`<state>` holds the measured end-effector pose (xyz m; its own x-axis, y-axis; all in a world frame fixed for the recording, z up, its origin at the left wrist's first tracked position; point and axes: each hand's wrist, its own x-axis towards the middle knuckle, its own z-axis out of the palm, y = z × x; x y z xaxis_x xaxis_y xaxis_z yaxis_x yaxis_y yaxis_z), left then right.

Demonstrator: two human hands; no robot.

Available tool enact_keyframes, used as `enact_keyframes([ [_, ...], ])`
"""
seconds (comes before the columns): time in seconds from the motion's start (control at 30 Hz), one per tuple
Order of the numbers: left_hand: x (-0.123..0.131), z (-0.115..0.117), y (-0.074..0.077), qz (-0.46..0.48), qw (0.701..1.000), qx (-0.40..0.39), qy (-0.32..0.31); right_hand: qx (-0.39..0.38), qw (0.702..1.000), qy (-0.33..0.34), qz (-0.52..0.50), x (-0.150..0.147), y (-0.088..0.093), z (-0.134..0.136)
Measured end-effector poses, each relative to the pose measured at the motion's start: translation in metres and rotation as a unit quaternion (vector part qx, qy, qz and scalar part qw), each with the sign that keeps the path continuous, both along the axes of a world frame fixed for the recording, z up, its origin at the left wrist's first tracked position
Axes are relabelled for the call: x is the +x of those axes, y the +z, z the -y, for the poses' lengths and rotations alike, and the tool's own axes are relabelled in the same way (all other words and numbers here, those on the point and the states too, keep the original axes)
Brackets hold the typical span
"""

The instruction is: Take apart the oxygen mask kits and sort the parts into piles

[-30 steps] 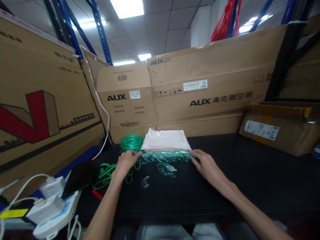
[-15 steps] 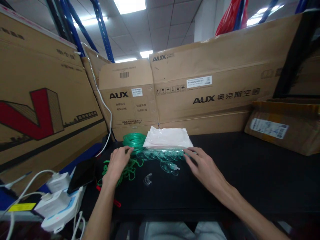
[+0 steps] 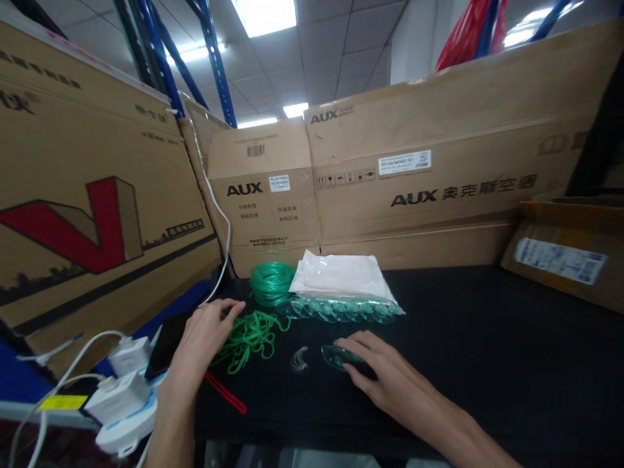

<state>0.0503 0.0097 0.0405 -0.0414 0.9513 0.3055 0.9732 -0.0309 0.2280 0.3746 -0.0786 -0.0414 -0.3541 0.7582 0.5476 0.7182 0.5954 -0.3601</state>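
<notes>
My right hand [image 3: 373, 370] has its fingers and thumb around a clear green face mask [image 3: 332, 356], low over the black table. The palm hides part of the mask. My left hand [image 3: 209, 328] is at the left edge of the tangled green cords [image 3: 256, 338], fingers loosely curved and slightly apart, with nothing visible in them. A few thin, bent, clear or silvery strips [image 3: 299, 358] lie between the hands. Behind them, a row of similar green masks [image 3: 341, 309] lies at the front of a white plastic-wrapped pack [image 3: 341, 276]. A coil of green tubing [image 3: 270, 283] stands beside the pack.
A red looped strip [image 3: 227, 392] lies near my left forearm. At the left are a black phone-like slab [image 3: 167, 341] and a white power strip with plugs [image 3: 127, 416]. Cardboard panels [image 3: 355, 221] wall the back; a carton [image 3: 560, 260] sits at the right.
My right hand has come nearer from the row of masks and closed around the single mask, shifting it. My left hand has drawn left, away from the tubing coil. The view has shifted slightly.
</notes>
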Motion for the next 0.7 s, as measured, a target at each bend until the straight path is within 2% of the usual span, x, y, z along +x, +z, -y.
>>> enact_keyframes([
  [0.1, -0.003, -0.001, 0.002, 0.002, 0.999, -0.03, 0.014, 0.038, 0.999, -0.017, -0.002, 0.002, -0.01, 0.003],
  [0.17, -0.006, -0.002, 0.002, 0.003, 0.999, -0.052, 0.013, 0.057, 0.998, -0.024, -0.005, -0.003, -0.007, 0.0],
  [0.23, -0.01, -0.001, 0.002, 0.0, 0.998, -0.054, 0.026, 0.064, 0.998, -0.009, 0.0, -0.015, 0.01, -0.006],
  [0.3, -0.016, 0.0, 0.002, -0.001, 0.998, -0.035, 0.05, 0.054, 0.998, 0.036, 0.025, -0.036, 0.035, -0.019],
  [0.4, -0.028, 0.003, 0.0, 0.013, 0.998, -0.008, 0.057, 0.023, 0.988, 0.1, 0.111, -0.079, 0.07, -0.05],
  [0.47, -0.035, 0.005, -0.001, 0.021, 0.999, -0.015, 0.046, 0.01, 0.982, 0.106, 0.158, -0.11, 0.083, -0.076],
  [0.6, -0.038, 0.009, -0.001, 0.034, 0.998, -0.027, 0.046, -0.003, 0.972, 0.131, 0.194, -0.166, 0.084, -0.121],
  [0.7, -0.033, 0.013, 0.003, 0.04, 0.998, -0.005, 0.04, -0.012, 0.964, 0.144, 0.223, -0.193, 0.077, -0.136],
])
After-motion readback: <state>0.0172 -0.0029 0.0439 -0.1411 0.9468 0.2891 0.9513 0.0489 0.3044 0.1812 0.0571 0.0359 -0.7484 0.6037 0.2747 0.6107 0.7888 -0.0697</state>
